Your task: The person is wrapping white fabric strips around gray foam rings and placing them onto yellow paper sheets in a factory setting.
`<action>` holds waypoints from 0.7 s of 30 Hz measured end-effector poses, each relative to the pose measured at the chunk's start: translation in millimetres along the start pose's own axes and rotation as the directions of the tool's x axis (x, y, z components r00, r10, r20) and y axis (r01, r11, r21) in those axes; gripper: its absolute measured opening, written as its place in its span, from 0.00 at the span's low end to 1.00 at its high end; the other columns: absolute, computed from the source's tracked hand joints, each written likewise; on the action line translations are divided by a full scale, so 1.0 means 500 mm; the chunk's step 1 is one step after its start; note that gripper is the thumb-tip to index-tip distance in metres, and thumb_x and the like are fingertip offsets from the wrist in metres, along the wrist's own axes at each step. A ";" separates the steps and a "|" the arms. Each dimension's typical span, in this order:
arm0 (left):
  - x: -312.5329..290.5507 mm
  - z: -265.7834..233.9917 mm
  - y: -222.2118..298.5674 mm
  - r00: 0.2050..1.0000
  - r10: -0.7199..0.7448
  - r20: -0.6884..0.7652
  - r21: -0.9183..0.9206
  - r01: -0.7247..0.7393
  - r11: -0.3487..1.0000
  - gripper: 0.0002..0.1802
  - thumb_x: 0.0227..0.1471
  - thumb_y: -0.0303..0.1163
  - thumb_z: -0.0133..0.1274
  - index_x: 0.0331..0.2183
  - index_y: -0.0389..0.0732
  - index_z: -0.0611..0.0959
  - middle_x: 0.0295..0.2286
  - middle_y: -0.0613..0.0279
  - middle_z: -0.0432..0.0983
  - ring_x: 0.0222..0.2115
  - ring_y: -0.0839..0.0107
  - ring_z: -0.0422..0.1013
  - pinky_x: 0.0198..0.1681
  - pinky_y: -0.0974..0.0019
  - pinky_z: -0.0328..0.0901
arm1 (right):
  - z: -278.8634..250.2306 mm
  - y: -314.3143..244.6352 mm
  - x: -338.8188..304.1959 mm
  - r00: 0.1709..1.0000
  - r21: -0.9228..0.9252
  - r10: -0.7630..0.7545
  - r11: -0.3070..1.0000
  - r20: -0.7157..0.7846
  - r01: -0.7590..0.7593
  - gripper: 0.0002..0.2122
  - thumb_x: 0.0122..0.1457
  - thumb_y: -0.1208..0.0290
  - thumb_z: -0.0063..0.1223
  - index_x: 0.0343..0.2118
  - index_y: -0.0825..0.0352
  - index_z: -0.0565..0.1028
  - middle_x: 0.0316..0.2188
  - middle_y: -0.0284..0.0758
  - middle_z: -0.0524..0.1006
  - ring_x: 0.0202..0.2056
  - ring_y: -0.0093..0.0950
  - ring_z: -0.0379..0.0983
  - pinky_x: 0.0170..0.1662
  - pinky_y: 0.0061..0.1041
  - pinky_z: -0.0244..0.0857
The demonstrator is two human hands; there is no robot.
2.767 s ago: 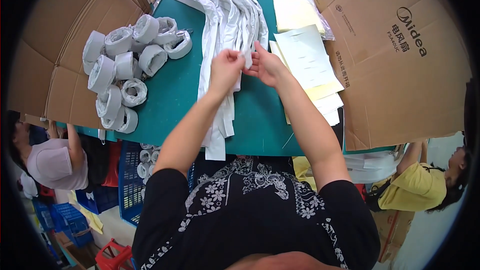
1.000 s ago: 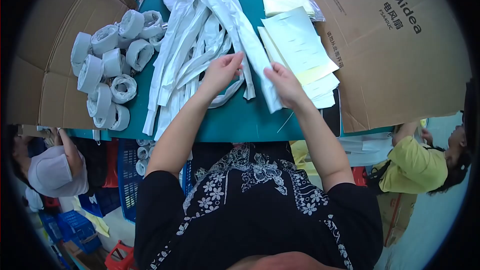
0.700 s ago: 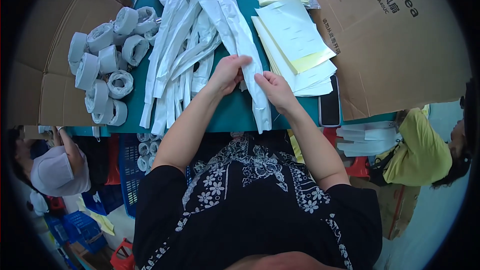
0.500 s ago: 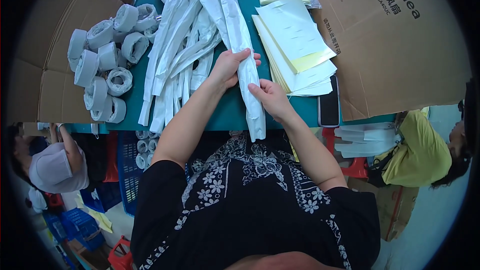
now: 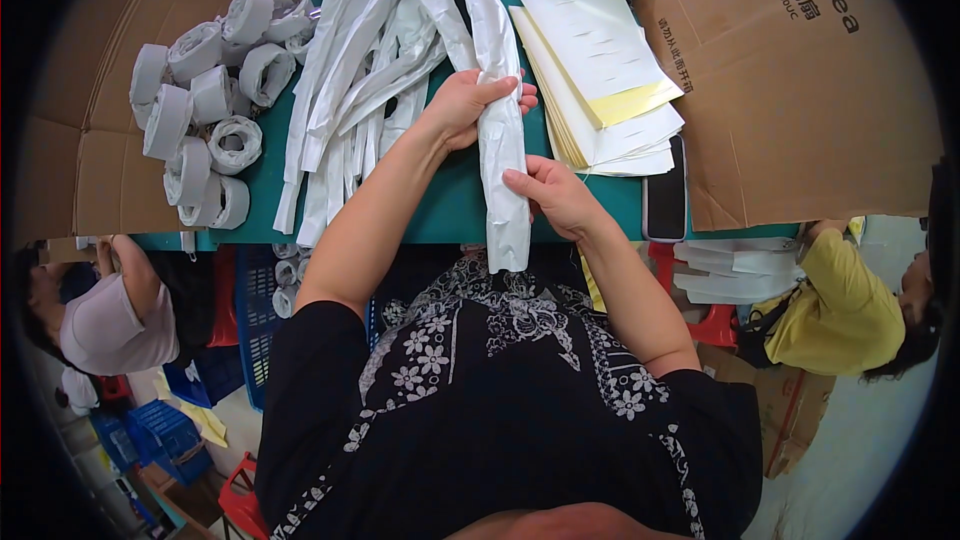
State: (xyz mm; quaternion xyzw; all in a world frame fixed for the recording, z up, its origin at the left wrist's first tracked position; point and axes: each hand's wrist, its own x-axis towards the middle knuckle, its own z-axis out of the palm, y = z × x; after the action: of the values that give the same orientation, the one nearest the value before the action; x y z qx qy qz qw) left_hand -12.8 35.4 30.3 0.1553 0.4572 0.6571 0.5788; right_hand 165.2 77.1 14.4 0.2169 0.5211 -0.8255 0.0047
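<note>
A long white paper-wrapped strip (image 5: 500, 140) runs down toward me from the far side of the table, its squared end hanging past the front edge. My left hand (image 5: 472, 108) is closed round it partway along, thumb on top. Lower down, my right hand (image 5: 556, 195) pinches its right side between thumb and fingers. What the wrapping contains is hidden. Left of it lies a pile of similar white strips (image 5: 340, 100), loosely overlapping. Farther left sit several white rolled-up coils (image 5: 210, 95), heaped together.
The green table (image 5: 440, 205) has a stack of white and yellow sheets (image 5: 600, 70) at right, with a phone (image 5: 664, 190) beside it. Cardboard boxes stand at right (image 5: 790, 110) and left (image 5: 100, 100). A blue crate (image 5: 255, 320) is below. People sit on both sides.
My view has shifted slightly, and the table edge sits higher. Both hands keep their hold on the white strip, with the left a little farther up and right in the picture.
</note>
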 end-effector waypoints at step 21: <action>0.017 -0.012 -0.021 0.998 0.001 -0.058 0.109 0.006 0.994 0.09 0.49 0.28 0.54 0.33 0.35 0.76 0.27 0.61 0.75 0.27 0.73 0.73 0.33 0.70 0.69 | 0.011 -0.002 -0.015 0.977 0.273 -0.101 0.950 -0.189 0.151 0.17 0.62 0.59 0.37 0.43 0.69 0.68 0.36 0.33 0.74 0.34 0.20 0.72 0.38 0.19 0.66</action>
State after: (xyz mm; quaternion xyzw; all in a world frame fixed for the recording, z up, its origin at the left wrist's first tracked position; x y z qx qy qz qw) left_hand -13.2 39.5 16.1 0.1671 0.5091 0.6346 0.5569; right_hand 169.8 70.9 20.0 0.2522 0.4075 -0.8688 -0.1247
